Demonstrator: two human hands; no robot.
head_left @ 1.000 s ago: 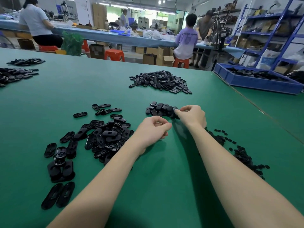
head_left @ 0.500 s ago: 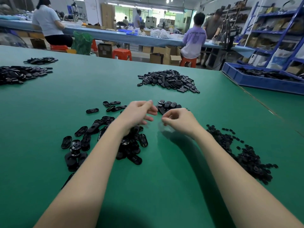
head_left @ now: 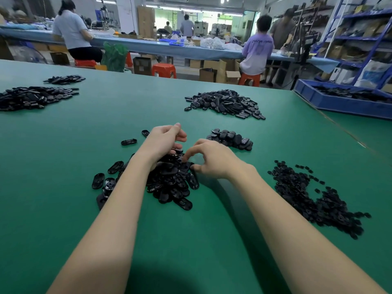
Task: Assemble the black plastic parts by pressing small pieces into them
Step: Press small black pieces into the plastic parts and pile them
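Observation:
A heap of black oval plastic parts lies on the green table in front of me. My left hand hovers over the heap's far side with its fingers loosely curled, and I see nothing in them. From the right, my right hand reaches in, and its index finger and thumb pinch one oval part at the heap's top edge. A spread of small black pieces lies to the right of my right forearm.
A small cluster of oval parts sits just beyond my right hand, and a bigger pile lies farther back. More piles lie at the far left. A blue tray of parts stands at the right. People work at a bench behind.
Both hands have moved left from the small cluster onto the near heap. My right hand, earlier at the cluster, now pinches a part in the heap.

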